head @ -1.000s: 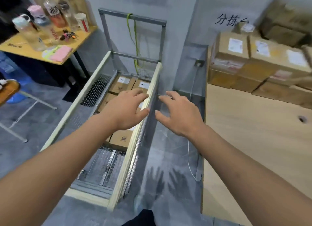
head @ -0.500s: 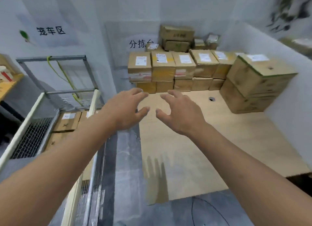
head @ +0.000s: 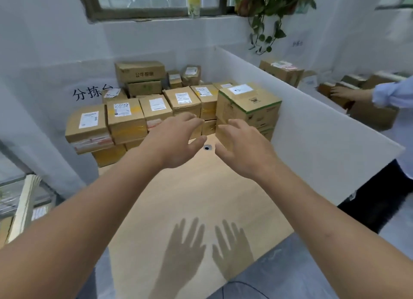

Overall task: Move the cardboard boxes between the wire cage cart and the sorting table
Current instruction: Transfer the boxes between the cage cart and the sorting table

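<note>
Several cardboard boxes (head: 125, 120) with white labels are stacked along the back of the wooden sorting table (head: 190, 198). A larger green-edged box (head: 248, 106) stands at the back right. My left hand (head: 176, 140) and my right hand (head: 241, 146) hover side by side above the table, fingers spread and holding nothing, a short way in front of the stack. Only a corner of the wire cage cart (head: 22, 202) shows at the lower left.
A white partition (head: 312, 124) walls the table's right side. Beyond it another person's hand (head: 344, 93) rests on boxes at a second table. A cable hole (head: 207, 147) sits in the tabletop. A window and hanging plant (head: 268, 8) are above.
The view has swung right from the cage cart to the sorting table. Both empty hands have moved forward over the table toward the stacked boxes.
</note>
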Available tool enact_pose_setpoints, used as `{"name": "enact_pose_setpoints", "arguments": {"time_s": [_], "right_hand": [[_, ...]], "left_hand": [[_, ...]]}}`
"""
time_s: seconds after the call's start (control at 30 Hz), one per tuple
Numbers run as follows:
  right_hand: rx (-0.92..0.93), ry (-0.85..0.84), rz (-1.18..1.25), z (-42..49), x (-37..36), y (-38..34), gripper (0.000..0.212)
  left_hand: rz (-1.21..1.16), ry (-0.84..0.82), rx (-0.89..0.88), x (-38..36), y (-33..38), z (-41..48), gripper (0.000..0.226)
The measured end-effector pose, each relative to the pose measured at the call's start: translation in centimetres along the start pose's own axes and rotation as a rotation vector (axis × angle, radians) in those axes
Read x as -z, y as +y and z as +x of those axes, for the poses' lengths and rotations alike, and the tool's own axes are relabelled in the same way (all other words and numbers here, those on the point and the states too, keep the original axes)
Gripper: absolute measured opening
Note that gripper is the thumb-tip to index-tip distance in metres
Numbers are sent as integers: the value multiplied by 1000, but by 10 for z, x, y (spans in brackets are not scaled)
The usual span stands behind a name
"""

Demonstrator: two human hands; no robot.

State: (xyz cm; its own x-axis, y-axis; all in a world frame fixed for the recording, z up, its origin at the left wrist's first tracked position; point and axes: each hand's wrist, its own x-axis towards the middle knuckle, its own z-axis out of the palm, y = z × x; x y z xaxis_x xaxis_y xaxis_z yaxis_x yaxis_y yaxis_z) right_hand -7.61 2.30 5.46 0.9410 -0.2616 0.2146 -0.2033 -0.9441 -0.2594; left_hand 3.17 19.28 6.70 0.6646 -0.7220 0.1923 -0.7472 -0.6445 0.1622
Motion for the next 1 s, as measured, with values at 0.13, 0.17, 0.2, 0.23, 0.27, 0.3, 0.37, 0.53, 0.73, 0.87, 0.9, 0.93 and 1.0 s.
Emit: {"name": "enact_pose_setpoints", "arguments": {"time_s": [0.13, 0.17, 0.2, 0.23, 0.27, 0.3, 0.37, 0.53, 0.73, 0.87, 0.9, 0.93, 1.0], "right_hand": [[-91, 33, 1, 32, 1, 45, 52], [-105, 31, -2, 39, 0, 56, 52], [-123, 30, -1, 47, 0, 67, 52], [-143, 32, 2, 55, 0, 78, 53], [-163, 35, 8, 63, 1, 89, 53], [-180, 37, 11, 71, 1, 100, 54], [-203, 33, 12, 88, 0, 122, 54], [-225, 31, 47, 132, -11, 183, 54], [-160, -12, 105, 195, -41, 263, 51], [-90, -54, 127, 240, -60, 316, 55], [-89, -55, 136, 251, -63, 327, 56], [-93, -52, 150, 262, -65, 338, 56], [-86, -46, 159, 281, -70, 356, 58]], "left_hand": [[-8, -27, -66, -22, 13, 69, 55], [-18, -40, -80, -27, 15, 85, 56], [-30, -52, -99, -32, 18, 99, 56], [-40, -61, -118, -37, 22, 114, 56], [-48, -65, -134, -41, 26, 128, 56], [-50, -67, -143, -44, 30, 142, 56], [-45, -74, -159, -51, 37, 168, 55], [-44, -114, -144, -82, 51, 228, 56], [-22, -143, -18, -131, 70, 295, 56], [-63, -144, 128, -168, 80, 337, 54], [-72, -147, 158, -176, 83, 346, 54], [-79, -155, 186, -185, 84, 354, 55], [-81, -177, 243, -200, 88, 368, 57]]}}
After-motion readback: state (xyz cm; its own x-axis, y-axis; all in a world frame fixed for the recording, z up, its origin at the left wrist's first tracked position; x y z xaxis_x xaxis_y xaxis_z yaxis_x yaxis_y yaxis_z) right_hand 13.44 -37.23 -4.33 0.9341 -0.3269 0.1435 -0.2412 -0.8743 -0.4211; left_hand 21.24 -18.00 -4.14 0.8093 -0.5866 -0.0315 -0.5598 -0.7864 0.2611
